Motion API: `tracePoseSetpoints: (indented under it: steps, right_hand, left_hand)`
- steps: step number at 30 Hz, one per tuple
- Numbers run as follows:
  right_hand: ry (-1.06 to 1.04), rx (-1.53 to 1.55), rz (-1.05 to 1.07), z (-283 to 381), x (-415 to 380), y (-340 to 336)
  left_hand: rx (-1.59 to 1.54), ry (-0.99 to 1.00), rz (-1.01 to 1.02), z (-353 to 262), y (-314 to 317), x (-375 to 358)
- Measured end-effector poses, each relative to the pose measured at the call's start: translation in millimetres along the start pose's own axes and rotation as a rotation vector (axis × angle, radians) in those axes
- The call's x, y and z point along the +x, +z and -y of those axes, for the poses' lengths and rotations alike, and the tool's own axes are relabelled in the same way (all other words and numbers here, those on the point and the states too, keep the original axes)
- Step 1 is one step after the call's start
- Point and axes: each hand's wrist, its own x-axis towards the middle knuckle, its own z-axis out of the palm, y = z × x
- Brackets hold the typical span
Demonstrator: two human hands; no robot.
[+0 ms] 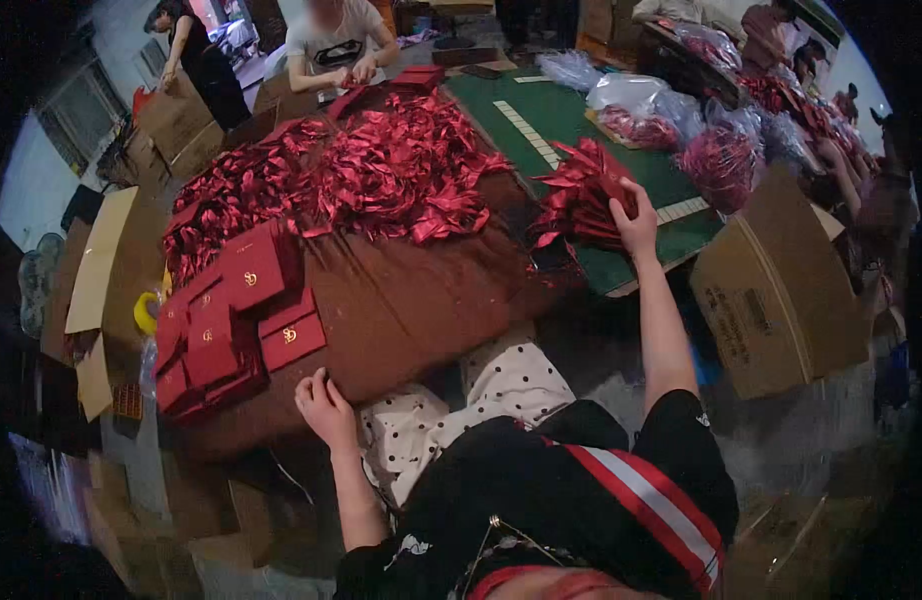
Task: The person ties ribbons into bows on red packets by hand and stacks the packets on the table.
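Note:
On the right, my right hand [636, 220] is wrapped round the edge of a bundle of red ribboned pieces [586, 200], at the border of the green board [681, 180]. My left hand [326, 405] rests near the front edge of the brown cloth-covered table [401, 300], its fingers slightly apart and nothing in them. Just beyond it lie stacks of dark red pouches [256, 275] with gold marks. A big heap of shiny red ribbons [381, 170] covers the far part of the table.
Across the table a person [341, 50] handles small red pieces. An open cardboard box [771, 290] stands at the right, another [106, 260] at the left. Plastic bags of red items [721, 160] lie at the back right. Other people are in the background.

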Motion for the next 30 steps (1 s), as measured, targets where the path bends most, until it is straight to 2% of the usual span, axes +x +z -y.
tracePoseSetpoints:
  steps: [5, 6, 7, 9, 10, 13, 14, 16, 17, 21, 23, 24, 26, 27, 28, 29, 30]
  right_hand:
    - [-0.048, -0.037, -0.027, -5.8, 12.9, -7.6]
    - [-0.045, -0.027, -0.007, 20.5, 9.7, -12.9]
    - [-0.115, -0.053, -0.049, 7.1, 16.3, -8.9]
    - [-0.223, 0.012, -0.164, 20.5, 12.9, 6.0]
    - [-0.219, 0.166, -0.158, 32.0, 9.8, 19.1]
    - [-0.466, 0.067, 0.047, 95.5, -13.9, 69.6]
    - [-0.522, 0.105, 0.221, 125.5, -25.4, 87.8]
    - [-0.621, -0.009, 0.415, 144.5, -41.5, 131.0]
    - [-0.659, 0.004, 0.488, 158.9, -46.9, 152.2]
    - [-0.623, -0.070, 0.529, 153.0, -53.6, 246.8]
    - [-0.631, -0.300, 0.535, 145.4, -62.0, 276.7]
    - [-0.651, -0.424, 0.535, 137.0, -63.5, 291.0]
    - [-0.680, -0.436, 0.546, 136.3, -67.7, 294.5]
    - [-0.685, -0.469, 0.563, 132.4, -69.6, 294.6]
    - [-0.706, -0.449, 0.484, 138.1, -72.3, 286.6]
    - [-0.708, -0.448, 0.489, 136.0, -74.4, 285.2]
    - [-0.713, -0.433, 0.481, 134.0, -76.6, 281.5]
  left_hand:
    - [-0.022, 0.006, -0.033, 4.5, 5.1, -1.3]
    - [-0.025, -0.001, -0.030, 0.6, 1.1, 0.2]
    - [-0.026, -0.007, -0.027, -5.2, -3.0, 2.6]
    - [-0.055, -0.024, -0.021, -0.7, -0.9, 2.1]
    - [-0.065, -0.037, -0.003, 0.8, -0.9, 2.9]
    - [-0.072, -0.082, 0.044, -4.4, -10.7, 9.8]
    - [-0.110, -0.114, 0.042, -9.8, -15.9, 13.8]
    - [-0.064, -0.049, -0.056, -18.5, -19.9, 17.9]
    - [-0.006, 0.011, -0.032, -15.6, -20.6, 22.2]
    - [0.003, 0.084, -0.053, -8.6, -13.0, 45.2]
    - [0.058, 0.108, -0.044, 7.6, 1.9, 57.3]
    - [0.072, 0.185, -0.100, 10.6, 4.0, 62.5]
    - [0.176, 0.052, 0.073, 11.5, 11.8, 66.8]
    - [0.156, 0.044, 0.096, 12.5, 11.4, 66.2]
    - [0.130, 0.039, 0.125, 11.4, 11.4, 65.1]
    - [0.110, 0.068, 0.060, 10.1, 12.1, 62.3]
    - [0.098, 0.066, 0.077, 9.5, 11.8, 58.3]
